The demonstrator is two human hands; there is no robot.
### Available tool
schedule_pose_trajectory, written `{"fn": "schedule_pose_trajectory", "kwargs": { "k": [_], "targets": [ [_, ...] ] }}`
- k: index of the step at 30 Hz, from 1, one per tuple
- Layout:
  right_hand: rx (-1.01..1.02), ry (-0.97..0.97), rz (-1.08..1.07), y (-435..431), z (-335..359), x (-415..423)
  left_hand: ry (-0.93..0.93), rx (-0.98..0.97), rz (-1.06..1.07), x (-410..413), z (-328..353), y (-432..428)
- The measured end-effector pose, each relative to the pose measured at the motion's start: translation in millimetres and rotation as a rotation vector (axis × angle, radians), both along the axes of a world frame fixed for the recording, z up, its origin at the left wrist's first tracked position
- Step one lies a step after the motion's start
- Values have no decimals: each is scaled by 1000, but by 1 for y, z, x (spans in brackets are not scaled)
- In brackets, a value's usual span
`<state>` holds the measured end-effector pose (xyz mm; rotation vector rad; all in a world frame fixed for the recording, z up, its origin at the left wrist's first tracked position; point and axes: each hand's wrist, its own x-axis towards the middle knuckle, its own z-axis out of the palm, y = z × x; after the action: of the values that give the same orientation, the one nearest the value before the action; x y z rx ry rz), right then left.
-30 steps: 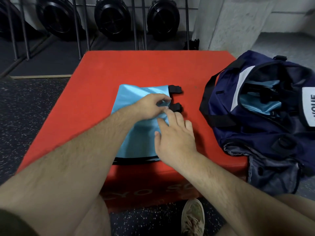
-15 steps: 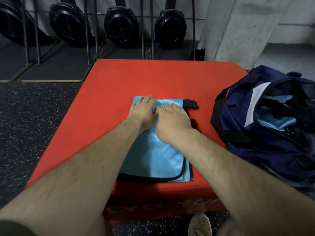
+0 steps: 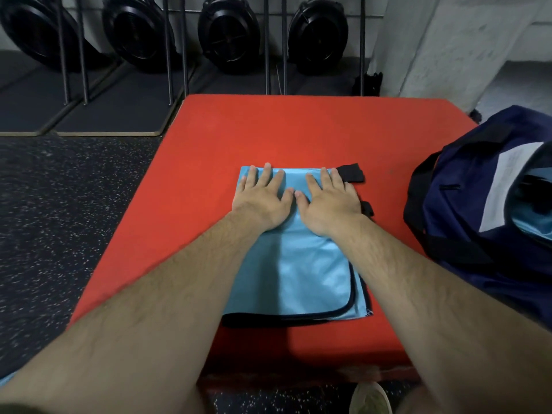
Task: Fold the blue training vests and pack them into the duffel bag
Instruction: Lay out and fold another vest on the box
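A light blue training vest (image 3: 304, 273) with black trim lies folded into a rectangle on the red mat (image 3: 268, 130). Two black strap ends stick out at its far right corner. My left hand (image 3: 263, 198) rests flat on the vest's far left part, fingers spread. Beside it my right hand (image 3: 328, 201) presses flat on the far right part; the thumbs nearly touch. The navy duffel bag (image 3: 466, 222) sits at the right edge of the mat, mouth open, with light blue fabric visible inside.
Black weight plates (image 3: 230, 34) stand in a metal rack at the back. Dark speckled rubber floor (image 3: 59, 219) lies left of the mat. A concrete pillar (image 3: 448, 40) rises at the back right. A shoe (image 3: 370, 398) shows below the mat's near edge.
Both hands went from pinching fabric near the straps to lying flat on the vest's far end, then slid apart with fingers spread. The view shifted, so the bag sits further right.
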<state>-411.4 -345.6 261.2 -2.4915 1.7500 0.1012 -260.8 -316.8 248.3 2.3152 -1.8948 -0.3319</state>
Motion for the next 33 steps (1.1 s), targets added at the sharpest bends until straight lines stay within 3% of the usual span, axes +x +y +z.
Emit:
{"fn": "schedule_pose_trajectory", "kwargs": {
  "k": [7,12,19,27,33],
  "targets": [
    [-15,-27,-6,4,-1,-8,-54,10,119,4,5,4],
    [-156,93,172,19,13,5,-72,-117,-50,-27,14,13],
    [-7,-92,142,23,-5,-21,32,-37,0,-18,1,29],
    [-142,129,101,53,20,-6,-57,23,11,-29,16,56],
    [-12,-9,103,61,-1,-14,-39,26,41,-34,3,57]
  ]
}}
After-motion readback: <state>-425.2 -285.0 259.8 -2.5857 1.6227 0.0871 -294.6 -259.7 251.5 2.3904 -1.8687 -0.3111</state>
